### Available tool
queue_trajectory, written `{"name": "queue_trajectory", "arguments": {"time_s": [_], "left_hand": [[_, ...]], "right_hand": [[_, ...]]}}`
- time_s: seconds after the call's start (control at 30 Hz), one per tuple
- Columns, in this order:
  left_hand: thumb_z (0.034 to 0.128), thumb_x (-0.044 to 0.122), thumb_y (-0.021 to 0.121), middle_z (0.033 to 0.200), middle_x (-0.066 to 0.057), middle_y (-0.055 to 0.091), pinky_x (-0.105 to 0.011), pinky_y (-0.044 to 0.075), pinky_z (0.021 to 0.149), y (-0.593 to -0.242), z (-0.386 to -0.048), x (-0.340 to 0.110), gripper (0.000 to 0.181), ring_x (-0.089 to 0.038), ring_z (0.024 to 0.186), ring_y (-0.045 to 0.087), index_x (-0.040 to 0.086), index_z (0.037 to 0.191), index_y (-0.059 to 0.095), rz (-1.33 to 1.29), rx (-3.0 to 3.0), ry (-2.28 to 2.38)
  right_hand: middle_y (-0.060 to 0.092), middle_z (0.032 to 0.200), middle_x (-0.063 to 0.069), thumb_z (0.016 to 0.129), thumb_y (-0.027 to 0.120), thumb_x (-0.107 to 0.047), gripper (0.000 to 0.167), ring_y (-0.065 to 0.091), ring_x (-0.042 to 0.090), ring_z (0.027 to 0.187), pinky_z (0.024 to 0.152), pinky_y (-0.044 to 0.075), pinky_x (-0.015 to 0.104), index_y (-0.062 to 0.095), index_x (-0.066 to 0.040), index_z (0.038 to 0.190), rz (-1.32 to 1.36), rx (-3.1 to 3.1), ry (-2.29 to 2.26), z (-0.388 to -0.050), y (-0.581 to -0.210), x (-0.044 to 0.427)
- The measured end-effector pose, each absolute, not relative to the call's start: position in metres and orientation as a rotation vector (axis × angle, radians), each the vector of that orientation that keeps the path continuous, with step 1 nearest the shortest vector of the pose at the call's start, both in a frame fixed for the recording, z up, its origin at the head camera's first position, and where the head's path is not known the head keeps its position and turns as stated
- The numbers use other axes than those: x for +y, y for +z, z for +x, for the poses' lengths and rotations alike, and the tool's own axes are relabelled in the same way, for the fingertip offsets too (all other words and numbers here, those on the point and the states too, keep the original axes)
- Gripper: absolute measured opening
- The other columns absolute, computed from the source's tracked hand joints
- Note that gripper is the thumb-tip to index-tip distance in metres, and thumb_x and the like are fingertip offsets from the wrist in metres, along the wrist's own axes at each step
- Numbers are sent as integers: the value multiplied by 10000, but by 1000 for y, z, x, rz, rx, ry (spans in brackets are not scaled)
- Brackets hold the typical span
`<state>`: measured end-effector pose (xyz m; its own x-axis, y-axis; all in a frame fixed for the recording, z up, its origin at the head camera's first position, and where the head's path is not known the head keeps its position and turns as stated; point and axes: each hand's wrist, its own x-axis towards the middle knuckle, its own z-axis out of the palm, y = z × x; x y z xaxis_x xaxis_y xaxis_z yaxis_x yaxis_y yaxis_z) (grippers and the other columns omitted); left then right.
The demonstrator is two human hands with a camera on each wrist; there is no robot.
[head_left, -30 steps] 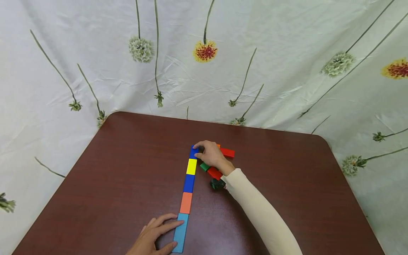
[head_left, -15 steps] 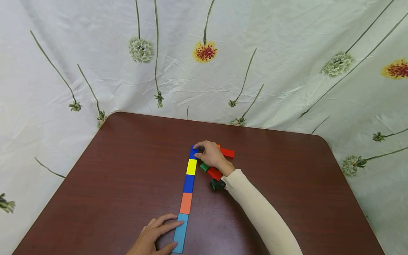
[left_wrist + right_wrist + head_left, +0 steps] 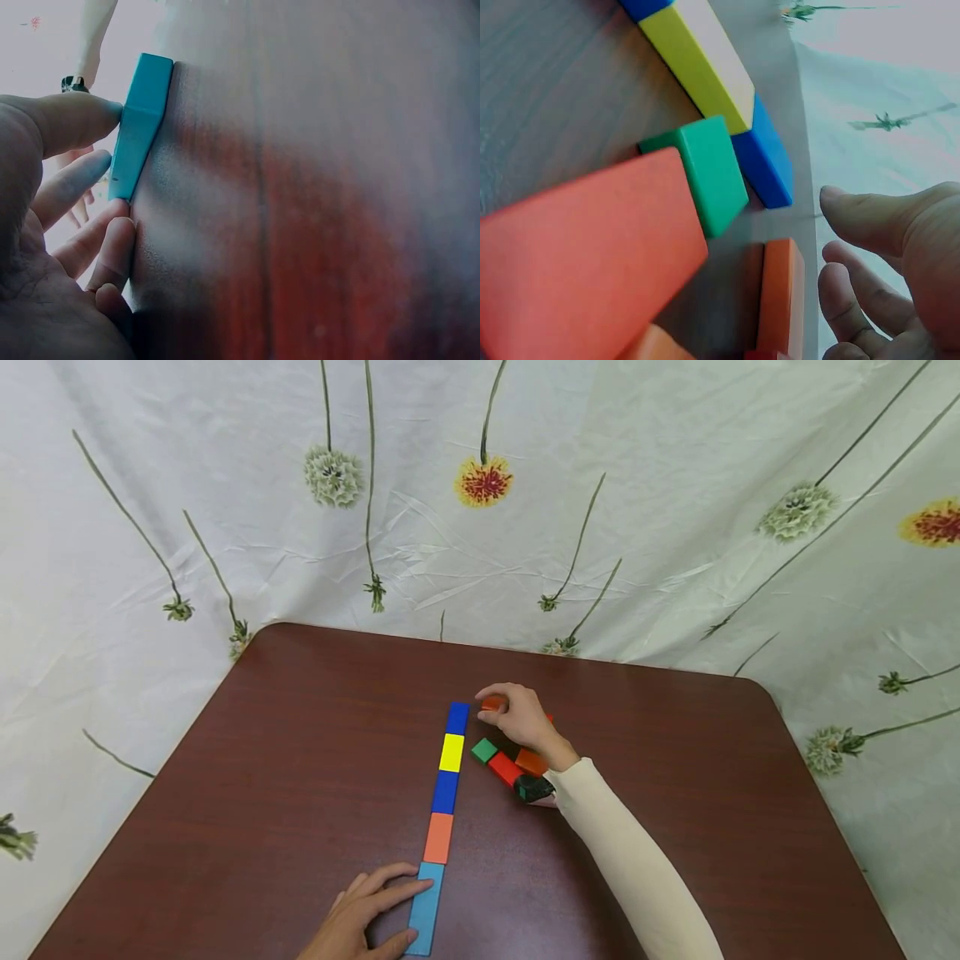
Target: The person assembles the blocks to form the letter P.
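Observation:
A straight row of blocks runs away across the brown table: light blue (image 3: 426,910), salmon (image 3: 438,838), blue (image 3: 445,792), yellow (image 3: 452,752) and blue (image 3: 458,718). My left hand (image 3: 360,914) rests its thumb and fingertips on the light blue block, also seen beneath the fingers in the left wrist view (image 3: 139,135). My right hand (image 3: 521,718) hovers right of the row's far end, fingers bent loosely with nothing between them. An orange block (image 3: 492,702) lies by its fingertips; in the right wrist view the hand (image 3: 892,277) is apart from this orange block (image 3: 780,296).
Right of the row lie a green block (image 3: 484,750), a red block (image 3: 506,769) and another orange block (image 3: 532,762). A dark strap (image 3: 534,788) shows beneath the right forearm. A flower-patterned cloth (image 3: 420,527) hangs behind the table (image 3: 315,735).
My right hand has let go of the far blue block and moved right, uncovering that block and the green and orange ones. The left hand has not moved.

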<state>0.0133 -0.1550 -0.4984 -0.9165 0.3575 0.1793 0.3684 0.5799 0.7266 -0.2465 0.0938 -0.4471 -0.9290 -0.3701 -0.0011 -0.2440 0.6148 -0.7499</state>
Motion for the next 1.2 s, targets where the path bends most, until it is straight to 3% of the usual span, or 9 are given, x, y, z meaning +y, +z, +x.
{"name": "queue_trajectory", "arguments": {"time_s": [0.13,0.33,0.63,0.77,1.03,1.2], "left_hand": [[869,292,774,1308,96,577,-273,269,652,-499,13,-155,483,12,952,415,370,1326,638,-646,-2769,-1274],[880,308,765,1314,95,575,-279,280,661,-499,13,-155,478,9,968,421,373,1333,631,-651,-2779,-1273],[876,309,770,1301,89,582,-287,308,674,-498,14,-156,479,-2,994,432,370,1331,634,-664,-2781,-1253],[878,303,769,1300,89,580,-292,320,682,-497,13,-156,484,-3,997,434,367,1337,629,-675,-2781,-1252],[877,292,767,1302,83,582,-288,305,670,-498,13,-156,475,-4,994,433,363,1328,637,-676,-2768,-1260],[892,319,752,1310,87,577,-290,295,668,-497,12,-156,457,0,988,425,374,1330,634,-653,-2794,-1305]], "right_hand": [[670,884,107,907,749,-139,290,503,180,610,602,424,274,728,-110,1194,-470,2643,-1284,-249,-447,102],[702,1194,63,892,763,-129,227,564,214,816,718,472,315,763,-132,1118,-415,2709,-1218,-254,-448,109],[705,1197,79,891,755,-98,129,605,274,1062,917,510,423,790,-117,1014,-293,2744,-1110,-258,-455,111],[715,1146,76,904,742,-98,84,612,277,1048,931,509,429,775,-119,979,-350,2798,-1029,-258,-455,113],[708,1081,75,915,729,-99,71,559,225,823,807,509,372,742,-131,977,-444,2840,-943,-259,-457,112],[709,1118,84,918,726,-100,91,571,239,853,849,511,389,748,-129,1001,-416,2847,-929,-257,-455,111]]}}
